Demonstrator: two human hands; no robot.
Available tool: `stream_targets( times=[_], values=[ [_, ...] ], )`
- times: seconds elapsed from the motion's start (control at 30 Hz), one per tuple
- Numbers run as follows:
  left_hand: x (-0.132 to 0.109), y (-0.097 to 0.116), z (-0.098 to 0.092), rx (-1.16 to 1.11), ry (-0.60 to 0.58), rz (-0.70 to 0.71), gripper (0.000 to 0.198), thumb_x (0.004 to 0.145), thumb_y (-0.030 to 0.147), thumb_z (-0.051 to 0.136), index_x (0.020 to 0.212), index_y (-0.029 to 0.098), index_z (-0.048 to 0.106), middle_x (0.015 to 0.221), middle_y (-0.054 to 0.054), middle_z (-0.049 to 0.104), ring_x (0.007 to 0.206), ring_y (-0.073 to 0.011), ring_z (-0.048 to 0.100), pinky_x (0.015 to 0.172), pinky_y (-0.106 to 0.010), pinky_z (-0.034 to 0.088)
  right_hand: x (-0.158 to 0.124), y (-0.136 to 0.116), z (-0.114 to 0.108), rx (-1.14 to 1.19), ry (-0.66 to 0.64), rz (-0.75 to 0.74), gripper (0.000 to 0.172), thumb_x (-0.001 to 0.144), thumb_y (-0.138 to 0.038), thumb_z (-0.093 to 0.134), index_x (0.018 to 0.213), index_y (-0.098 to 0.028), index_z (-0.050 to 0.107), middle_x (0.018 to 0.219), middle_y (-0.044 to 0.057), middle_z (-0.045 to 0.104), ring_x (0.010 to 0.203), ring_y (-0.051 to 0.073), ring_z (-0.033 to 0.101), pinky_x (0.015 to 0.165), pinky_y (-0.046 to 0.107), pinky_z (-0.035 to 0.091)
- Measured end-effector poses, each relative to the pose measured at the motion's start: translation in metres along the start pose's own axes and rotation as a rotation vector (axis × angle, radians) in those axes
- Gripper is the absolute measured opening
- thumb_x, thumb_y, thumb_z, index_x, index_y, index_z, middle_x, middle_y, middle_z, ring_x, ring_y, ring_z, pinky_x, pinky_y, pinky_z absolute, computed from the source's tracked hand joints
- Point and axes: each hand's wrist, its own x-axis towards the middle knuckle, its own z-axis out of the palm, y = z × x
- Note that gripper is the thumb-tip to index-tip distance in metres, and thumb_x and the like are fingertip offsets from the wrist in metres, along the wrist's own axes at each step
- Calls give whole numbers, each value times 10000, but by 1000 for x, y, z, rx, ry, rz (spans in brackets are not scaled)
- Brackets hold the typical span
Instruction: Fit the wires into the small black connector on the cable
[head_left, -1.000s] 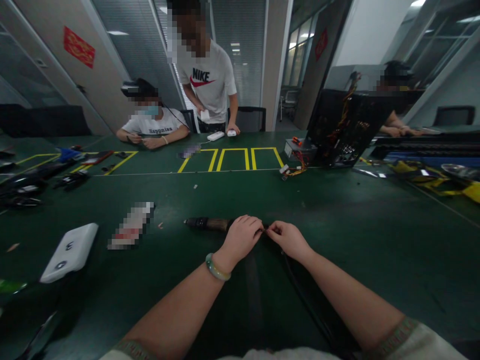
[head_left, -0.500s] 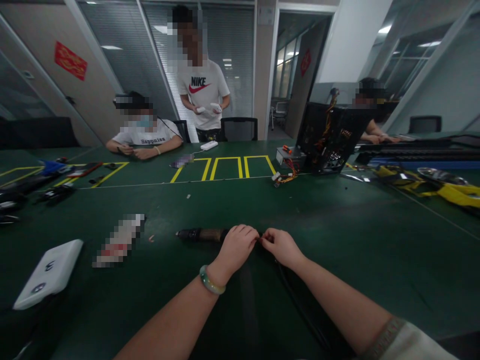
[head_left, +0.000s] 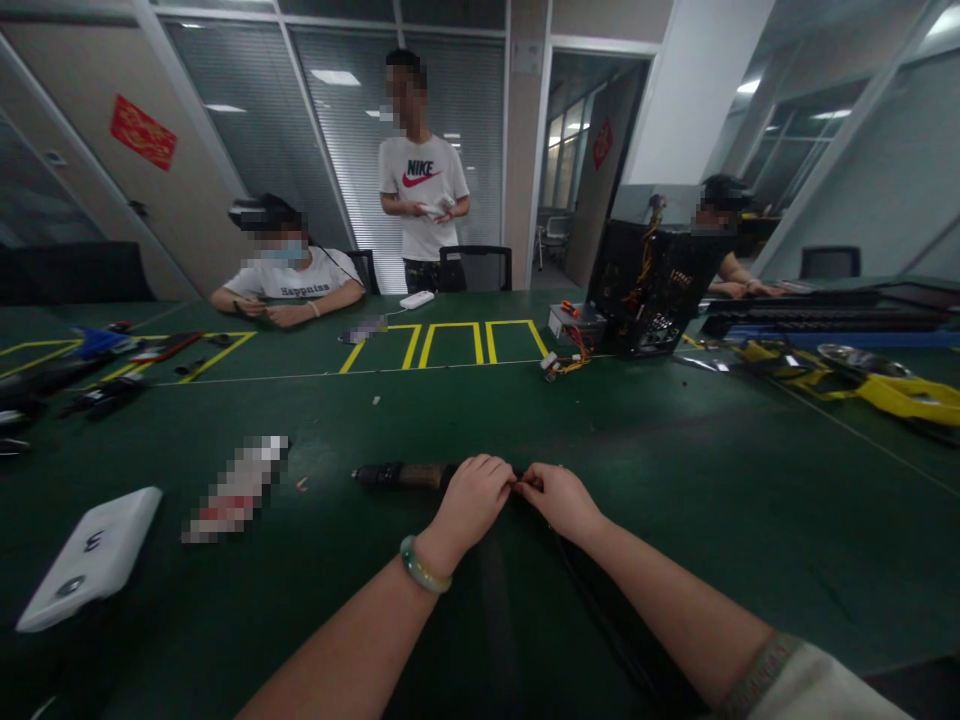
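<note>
Green matting under the left hand, glass-partitioned office beyond.

left hand curled palm down, right hand pinched just beside it, both turned inward, backs upward

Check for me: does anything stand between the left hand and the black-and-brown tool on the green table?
Nothing visible does. The left hand lies against the brown end of the black-and-brown cylindrical tool, with no other object between them on the green tabletop.
</note>
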Motion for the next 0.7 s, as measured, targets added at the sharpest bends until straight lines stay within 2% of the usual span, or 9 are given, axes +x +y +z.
stream_targets(
  times=[0.1,0.23,0.4,0.47,0.57,0.7],
  values=[
    [-1,1,-3,-5,-3,5,134,870,106,587,954,210,598,1003,-24,628,999,-213,559,894,-370,438,0,-2,-2,-42,6,-11,195,897,-373,599,813,-229,699,757,0,714,688,170,629,693,275,392],
    [-2,4,-8,-4,-10,11,151,867,103,584,970,213,593,1021,-20,627,1018,-200,556,906,-361,437,-1,-7,-6,-91,38,-40,174,901,-333,594,805,-230,695,754,2,697,746,190,625,817,337,376],
    [-5,4,-10,-19,6,24,149,867,110,567,983,202,589,1023,-38,627,1013,-211,567,920,-386,443,4,-10,-8,-117,82,-117,98,861,-224,617,781,-184,657,1116,83,633,1066,234,555,912,339,363],
    [-5,3,-10,-33,9,28,148,858,113,578,976,201,589,1019,-37,629,1007,-215,574,922,-394,450,6,-11,-7,-112,50,-157,87,861,-173,595,781,-182,629,1073,70,640,1016,202,575,878,303,387],
    [-6,4,-11,-59,20,30,159,849,112,586,980,202,589,1039,-38,635,1011,-211,584,940,-394,457,8,-12,-3,-121,6,-164,90,869,-135,561,811,-189,604,881,30,646,848,173,598,769,270,407],
    [-8,7,-17,-69,88,60,220,874,115,554,1068,214,587,1189,-38,617,1185,-200,529,1091,-414,361,11,-11,-3,-142,8,-120,72,880,-155,548,854,-194,603,902,38,638,843,178,594,755,270,395]
  ],
)
